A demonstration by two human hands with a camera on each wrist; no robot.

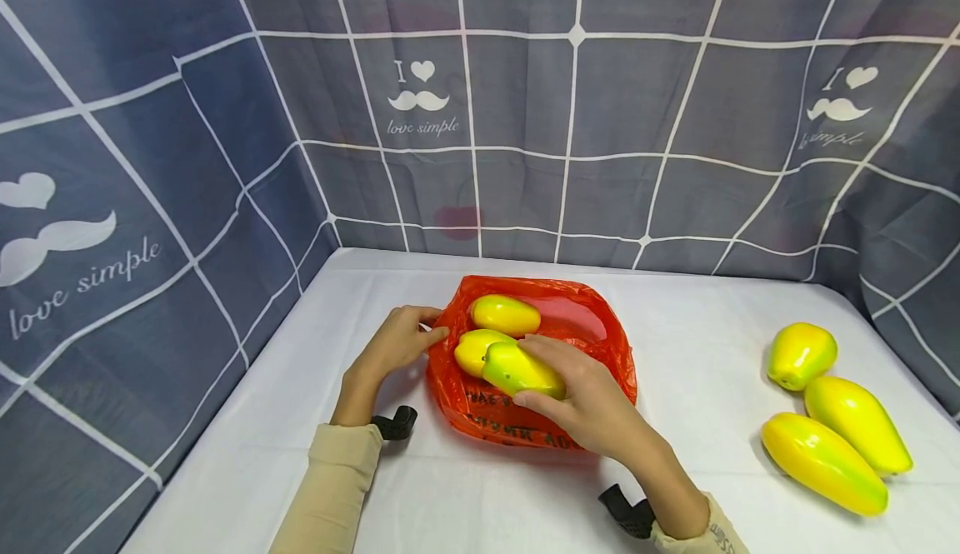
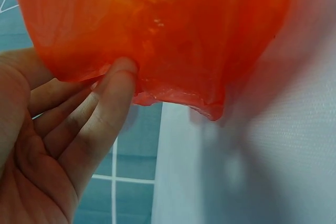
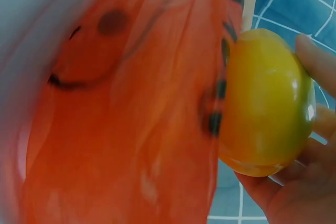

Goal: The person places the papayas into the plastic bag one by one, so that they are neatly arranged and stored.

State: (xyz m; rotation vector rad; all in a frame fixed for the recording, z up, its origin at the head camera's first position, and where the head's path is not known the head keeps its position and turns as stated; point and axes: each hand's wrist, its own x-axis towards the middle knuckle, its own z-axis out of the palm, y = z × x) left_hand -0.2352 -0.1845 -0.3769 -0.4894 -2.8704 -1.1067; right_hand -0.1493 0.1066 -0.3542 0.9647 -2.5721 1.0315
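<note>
A red plastic bag (image 1: 536, 433) with dark printing lies with its mouth spread on the white table. Its left rim is pinched by my left hand (image 1: 397, 339), thumb on one side and fingers on the other (image 2: 68, 124). My right hand (image 1: 581, 383) grips a yellow-green mango (image 1: 517, 371) over the bag's mouth. In the right wrist view this mango (image 3: 268, 103) shows beside the bag's edge, between thumb and fingers. Two more mangoes rest inside the bag: one at the back (image 1: 504, 314), the other mango (image 1: 471, 352) partly hidden by the held one.
Three loose mangoes lie at the table's right: a rear mango (image 1: 802, 354), a middle mango (image 1: 862, 425) and a front mango (image 1: 821, 462). Grey checked curtains (image 1: 517, 104) hang behind and at both sides. A black strap (image 1: 626, 511) shows at the right wrist.
</note>
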